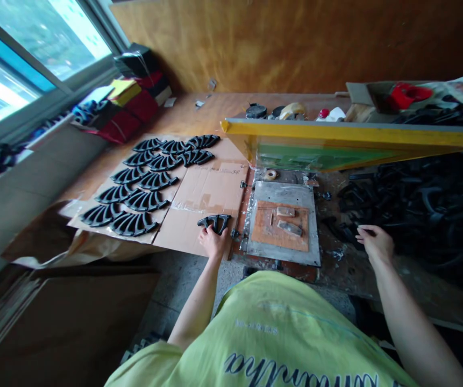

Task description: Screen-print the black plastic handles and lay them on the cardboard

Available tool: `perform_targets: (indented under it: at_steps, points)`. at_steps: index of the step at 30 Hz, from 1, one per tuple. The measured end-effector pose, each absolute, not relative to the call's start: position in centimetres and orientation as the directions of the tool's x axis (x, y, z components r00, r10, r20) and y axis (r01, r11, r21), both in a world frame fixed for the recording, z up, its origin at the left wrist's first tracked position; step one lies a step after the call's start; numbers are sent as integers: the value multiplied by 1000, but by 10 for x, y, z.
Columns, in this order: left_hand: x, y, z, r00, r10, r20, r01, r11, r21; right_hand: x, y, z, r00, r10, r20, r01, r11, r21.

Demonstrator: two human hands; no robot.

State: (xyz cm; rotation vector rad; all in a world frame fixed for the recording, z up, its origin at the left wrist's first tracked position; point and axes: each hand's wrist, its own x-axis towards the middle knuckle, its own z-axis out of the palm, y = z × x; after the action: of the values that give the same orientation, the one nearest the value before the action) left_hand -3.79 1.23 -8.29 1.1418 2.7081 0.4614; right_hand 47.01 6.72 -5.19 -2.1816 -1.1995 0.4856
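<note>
My left hand is closed around the lower ends of black curved plastic handles, at the right part of a cardboard sheet. The held handles look like a small group side by side. My right hand is at the near left edge of a heap of loose black plastic handles, its thumb and fingers pinched at a dark handle. Between my hands lies a metal plate with a brown board on it, bearing small blocks. A yellow-edged screen frame is tilted up behind the plate.
Fanned rows of black handles lie on the cardboard's left part. A tape roll sits behind the plate. Metal clamps flank it. Jars and an open carton stand at the back. Red boxes are by the window.
</note>
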Motion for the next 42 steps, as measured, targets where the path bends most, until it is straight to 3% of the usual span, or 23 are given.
perform_targets:
  at_steps: [3,7,10,14,21,26,28,31,34,38,40,42]
  points:
    - [-42,14,-85,-674,738,-41,681,642,351,445,56,-35,455,884,-108,573,-384,-724]
    - [-46,27,-88,-661,750,-26,698,627,345,377,52,-14,63,987,147,638,74,-766]
    - [-46,41,-88,-646,763,-18,714,613,338,325,59,-10,-192,931,309,654,357,-667]
    - [-48,45,-85,-617,786,-15,728,579,366,288,72,-15,-373,878,301,719,478,-504]
    - [-59,36,-53,-601,790,121,701,448,555,287,86,-22,-509,836,206,734,546,-404]
    - [-45,78,20,-482,802,353,681,90,727,282,93,-8,-517,851,94,785,516,-342]
    - [-31,100,61,-441,798,410,596,-81,799,271,94,-3,-511,850,128,794,524,-309]
    - [-4,130,123,-381,846,372,288,-274,918,252,88,-7,-570,807,157,764,590,-263]
    - [19,145,164,-255,930,263,59,-257,965,245,75,-16,-653,753,82,724,652,-223]
    - [23,126,167,-196,968,156,-31,-165,986,275,65,-9,-688,717,114,670,687,-282]
    - [16,101,150,-149,987,68,-60,-77,995,305,72,8,-498,838,223,770,546,-330]
    - [7,73,124,-73,994,-80,-71,75,995,335,86,30,-181,931,318,882,297,-367]
